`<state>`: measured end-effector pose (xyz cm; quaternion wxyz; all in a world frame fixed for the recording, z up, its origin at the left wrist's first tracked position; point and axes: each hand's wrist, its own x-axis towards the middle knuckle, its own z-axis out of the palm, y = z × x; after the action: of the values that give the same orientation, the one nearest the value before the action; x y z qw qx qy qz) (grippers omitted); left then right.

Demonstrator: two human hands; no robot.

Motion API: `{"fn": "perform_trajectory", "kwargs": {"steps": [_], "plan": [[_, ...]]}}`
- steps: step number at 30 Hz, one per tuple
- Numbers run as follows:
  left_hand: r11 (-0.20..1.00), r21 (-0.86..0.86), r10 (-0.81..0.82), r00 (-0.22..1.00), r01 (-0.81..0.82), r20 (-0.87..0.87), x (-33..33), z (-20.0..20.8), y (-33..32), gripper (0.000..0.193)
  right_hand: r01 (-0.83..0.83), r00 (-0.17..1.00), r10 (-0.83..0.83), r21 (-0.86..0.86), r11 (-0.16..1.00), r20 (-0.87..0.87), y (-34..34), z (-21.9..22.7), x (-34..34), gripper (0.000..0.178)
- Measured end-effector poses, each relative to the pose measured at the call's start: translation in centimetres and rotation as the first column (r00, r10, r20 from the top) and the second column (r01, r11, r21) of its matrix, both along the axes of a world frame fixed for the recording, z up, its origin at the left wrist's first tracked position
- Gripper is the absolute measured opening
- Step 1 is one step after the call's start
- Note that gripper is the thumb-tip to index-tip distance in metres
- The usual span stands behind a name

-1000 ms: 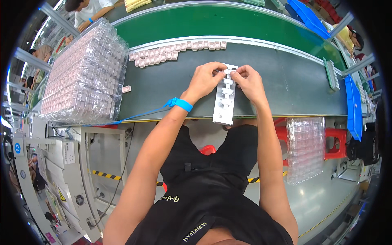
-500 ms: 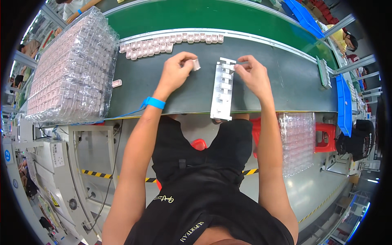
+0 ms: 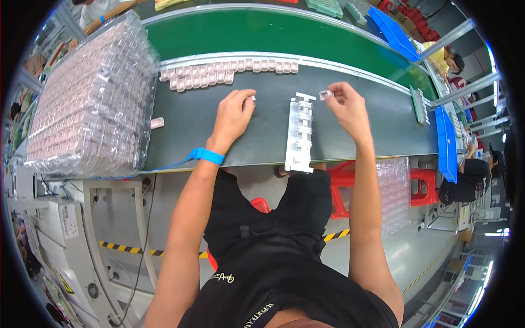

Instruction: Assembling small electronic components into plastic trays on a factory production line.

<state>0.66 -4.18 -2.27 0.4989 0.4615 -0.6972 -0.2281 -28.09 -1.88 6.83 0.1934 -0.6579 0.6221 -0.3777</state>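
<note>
A long white fixture [image 3: 299, 134] with a row of notched holders lies between my hands, its near end reaching over the table's front edge. To its left, my left hand [image 3: 234, 116] is closed with fingertips pinched, and a small white piece [image 3: 253, 98] barely shows there, mostly hidden. Just right of the fixture's far end, my right hand [image 3: 349, 108] pinches a small pale box-shaped part [image 3: 325, 95], lifted off the tabletop. Similar pale pink box-shaped parts [image 3: 219, 74] stand in two rows along the back. Another single pink part [image 3: 157, 123] lies farther left.
A tall plastic-wrapped stack of trays [image 3: 87, 98] full of pink parts fills the left side. Behind the dark tabletop [image 3: 377, 123] runs a green belt [image 3: 262, 30]. Blue bins [image 3: 445, 145] stand at the right. A blue wrist strap [image 3: 208, 156] trails a cord leftward.
My right hand has moved right, off the fixture's far end, and now shows a pale part. The piece at my left fingertips is now mostly hidden. The whole view has shifted slightly.
</note>
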Motion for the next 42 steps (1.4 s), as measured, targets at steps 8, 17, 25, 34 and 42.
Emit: {"fn": "perform_trajectory", "kwargs": {"steps": [8, 17, 25, 34, 42], "plan": [[0.99, -0.1, 0.123, 0.955, -0.099, 0.269, 2.5, -0.4, 0.4, 0.018, -0.413, 0.898, 0.423, 0.096, 0.905, -0.12, -2.5, -1.7, 10.3, 0.025], [0.995, 0.052, 0.088, 0.993, -0.085, -0.073, 4.6, 0.2, 1.3, 0.023, -0.571, 0.773, 0.587, 0.137, 0.809, -0.24, -5.7, -4.2, 13.4, 0.035], [0.984, 0.068, 0.175, 0.946, -0.163, -0.273, 5.3, -0.9, 1.0, 0.02, -0.678, 0.609, 0.685, 0.185, 0.712, -0.4, -3.8, -2.3, 14.8, 0.048], [0.98, -0.021, 0.187, 0.945, -0.199, -0.269, 4.7, -1.0, 1.3, 0.02, -0.522, 0.667, 0.591, 0.281, 0.805, -0.454, -4.6, -1.4, 14.6, 0.035], [0.985, 0.097, 0.165, 0.93, -0.14, -0.329, 5.5, -0.8, 0.9, 0.021, -0.463, 0.747, 0.396, 0.01, 0.886, -0.535, -9.2, -4.2, 14.8, 0.032]]}}
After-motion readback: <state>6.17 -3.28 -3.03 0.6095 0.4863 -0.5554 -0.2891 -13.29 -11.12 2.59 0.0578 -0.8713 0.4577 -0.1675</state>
